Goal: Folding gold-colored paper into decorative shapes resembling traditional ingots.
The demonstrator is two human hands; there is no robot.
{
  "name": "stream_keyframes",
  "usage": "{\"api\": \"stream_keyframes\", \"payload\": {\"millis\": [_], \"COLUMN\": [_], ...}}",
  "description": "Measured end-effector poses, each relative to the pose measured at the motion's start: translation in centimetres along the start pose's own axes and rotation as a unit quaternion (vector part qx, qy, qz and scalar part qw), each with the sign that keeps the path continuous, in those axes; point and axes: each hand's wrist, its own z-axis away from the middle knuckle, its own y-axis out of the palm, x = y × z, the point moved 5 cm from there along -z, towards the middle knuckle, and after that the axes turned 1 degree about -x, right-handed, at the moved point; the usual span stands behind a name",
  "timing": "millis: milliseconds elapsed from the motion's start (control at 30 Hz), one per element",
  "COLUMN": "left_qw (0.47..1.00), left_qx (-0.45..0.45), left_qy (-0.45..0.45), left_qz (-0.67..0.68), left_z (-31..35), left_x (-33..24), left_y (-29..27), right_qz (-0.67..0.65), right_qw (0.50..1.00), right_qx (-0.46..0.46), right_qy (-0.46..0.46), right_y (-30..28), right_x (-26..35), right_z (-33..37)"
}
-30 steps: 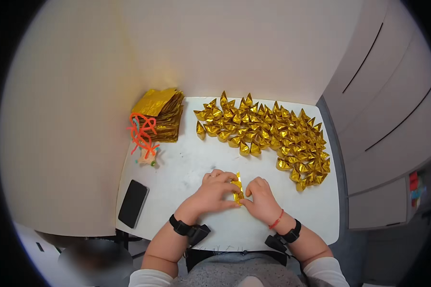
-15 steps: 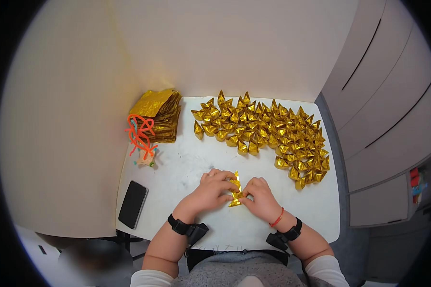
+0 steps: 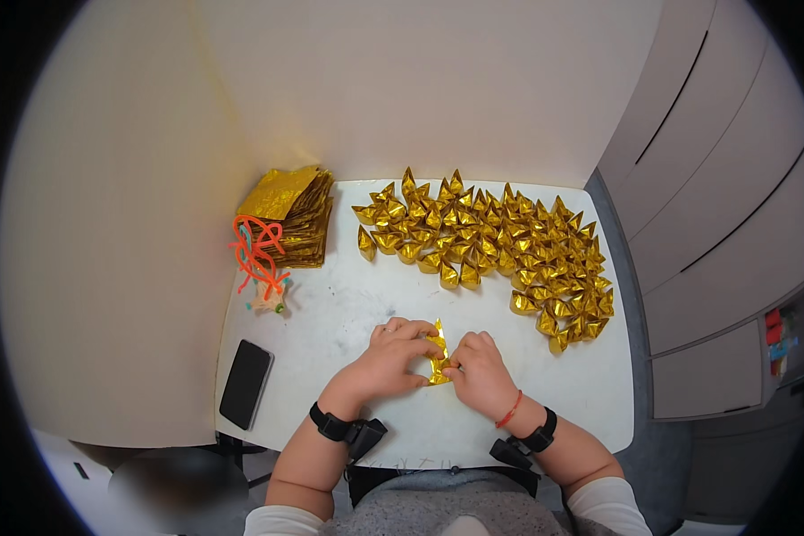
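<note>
A narrow folded piece of gold foil paper (image 3: 438, 372) lies near the front middle of the white table, between my hands. My left hand (image 3: 386, 359) is curled over its left side, fingertips pressing on the upper part and thumb by the lower part. On the right edge, my right hand (image 3: 482, 375) pinches the paper between thumb and fingers. Part of the sheet is hidden under the fingers. Beyond my hands stand many folded gold paper ingots (image 3: 473, 228) with pointed ends, packed close together.
A stack of gold foil sheets (image 3: 286, 196) rises at the back left. Orange pipe-cleaner-like strands (image 3: 257, 246) hang beside it, above a small beige piece (image 3: 268, 299). A black phone (image 3: 247, 384) lies at the left edge. Walls border the white table (image 3: 330, 308) behind and left.
My right hand has shifted slightly at the paper's right edge, and my left thumb has drawn back a little. The whole view has moved slightly.
</note>
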Motion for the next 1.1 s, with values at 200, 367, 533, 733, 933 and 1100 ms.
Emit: {"api": "stream_keyframes", "payload": {"millis": [200, 367, 533, 733, 933, 1100], "left_qw": [1.0, 1.0, 1.0, 0.997, 0.984, 0.984], "left_qx": [0.01, 0.008, 0.014, -0.071, -0.12, -0.11], "left_qy": [-0.002, 0.006, 0.007, 0.025, 0.074, 0.072], "left_qz": [0.005, 0.001, -0.003, -0.003, -0.108, -0.117], "left_z": [0.0, 0.0, 0.0, -0.5, -0.8, -0.9], "left_x": [0.2, 0.2, 0.2, -0.2, -1.5, -2.2], "left_y": [0.1, 0.0, -0.1, 0.4, 0.9, 0.8], "right_qz": [0.034, 0.055, 0.091, 0.107, 0.119, 0.136], "right_qw": [0.999, 0.998, 0.994, 0.992, 0.991, 0.99], "right_qx": [0.003, 0.004, 0.002, 0.006, 0.008, 0.001], "right_qy": [0.002, 0.002, 0.067, 0.065, 0.053, 0.037], "right_y": [0.3, 0.4, -0.3, -0.3, 0.0, 0.1], "right_x": [0.3, 0.2, 0.2, -0.1, -0.1, 0.2], "right_z": [0.0, 0.1, 0.1, 0.3, 0.4, 0.6]}}
